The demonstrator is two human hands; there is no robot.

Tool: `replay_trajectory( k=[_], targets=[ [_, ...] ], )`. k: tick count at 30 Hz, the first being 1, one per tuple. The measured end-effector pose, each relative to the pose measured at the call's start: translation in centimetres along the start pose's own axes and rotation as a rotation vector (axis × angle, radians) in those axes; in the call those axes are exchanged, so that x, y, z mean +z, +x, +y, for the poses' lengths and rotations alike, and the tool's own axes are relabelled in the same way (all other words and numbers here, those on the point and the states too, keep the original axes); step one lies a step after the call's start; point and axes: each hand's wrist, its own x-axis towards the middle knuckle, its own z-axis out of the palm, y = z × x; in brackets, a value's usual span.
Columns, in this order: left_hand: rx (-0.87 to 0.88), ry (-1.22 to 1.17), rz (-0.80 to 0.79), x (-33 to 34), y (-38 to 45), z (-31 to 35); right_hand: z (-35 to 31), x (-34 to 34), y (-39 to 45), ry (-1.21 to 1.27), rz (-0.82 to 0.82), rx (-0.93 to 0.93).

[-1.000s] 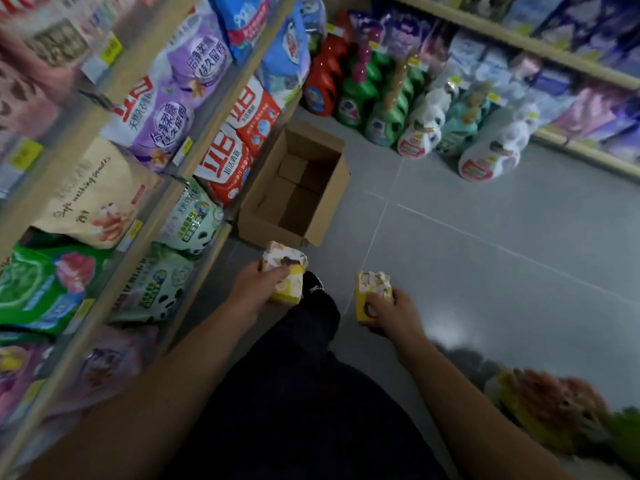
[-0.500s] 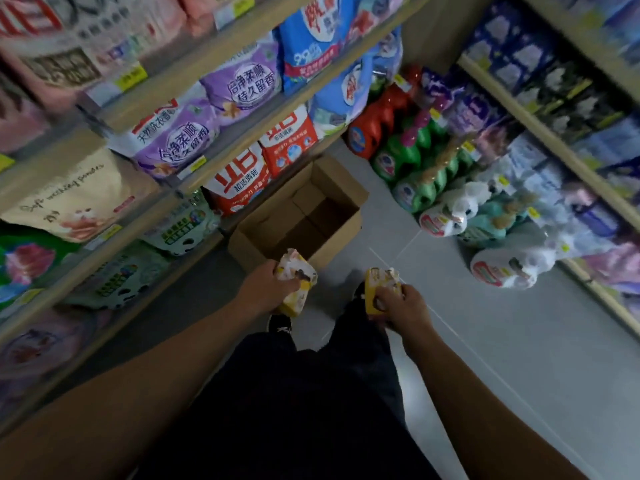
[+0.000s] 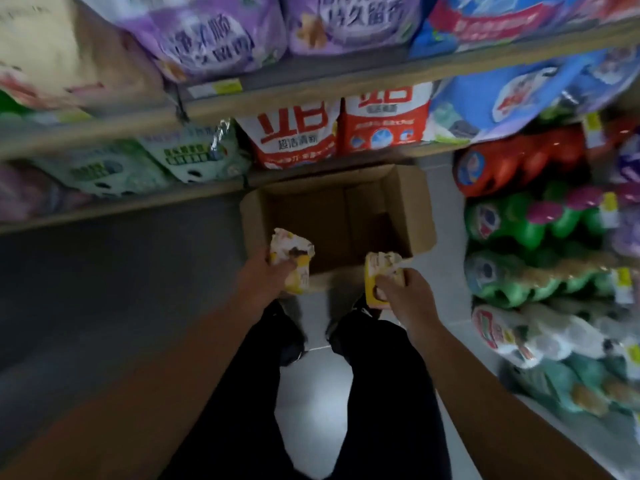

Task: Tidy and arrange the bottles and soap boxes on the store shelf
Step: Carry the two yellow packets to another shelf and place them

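Store shelving (image 3: 311,95) stocked with detergent bags crosses the upper frame, with coloured bottles (image 3: 540,230) massed on the floor at right and an open cardboard box (image 3: 408,209) on the grey floor at centre. Left hand (image 3: 266,282), fingers curled, grips a yellow-and-white soap box (image 3: 292,258) over the box's near left corner. Right hand (image 3: 405,292) pinches a second soap box (image 3: 379,275) at the near right edge; dark trouser legs (image 3: 381,393) fill the lower centre.
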Motion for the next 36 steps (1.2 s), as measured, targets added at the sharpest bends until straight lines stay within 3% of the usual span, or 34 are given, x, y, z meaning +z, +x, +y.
replay_trajectory(
  k=[5,12,15,20,23,27,32,36],
  targets=[
    [-0.042,-0.100,0.097,6.1,14.6,-5.4,2.6,7.3,16.2,-0.145,-0.041,-0.070],
    [-0.087,-0.005,0.125,13.6,33.4,-14.2,8.2,18.6,36.2,-0.308,-0.064,-0.074],
    [-0.105,-0.106,0.046,16.0,38.5,-16.7,10.3,22.5,41.0,-0.356,-0.107,-0.024],
    [-0.091,-0.064,0.148,17.8,41.9,-17.8,11.4,25.4,44.3,-0.512,-0.113,-0.094],
    [-0.076,0.060,0.146,17.1,39.9,-16.8,10.6,24.7,42.4,-0.709,-0.002,-0.124],
    [-0.137,0.114,0.023,13.3,33.2,-14.0,7.5,21.5,35.4,-0.686,-0.087,-0.105],
    [-0.172,-0.077,-0.134,5.2,16.4,-8.8,2.1,14.8,17.2,-0.548,-0.211,-0.112],
    [-0.173,-0.132,-0.151,-2.2,0.1,-5.1,-2.1,9.1,0.1,-0.549,-0.254,-0.133]
  ],
)
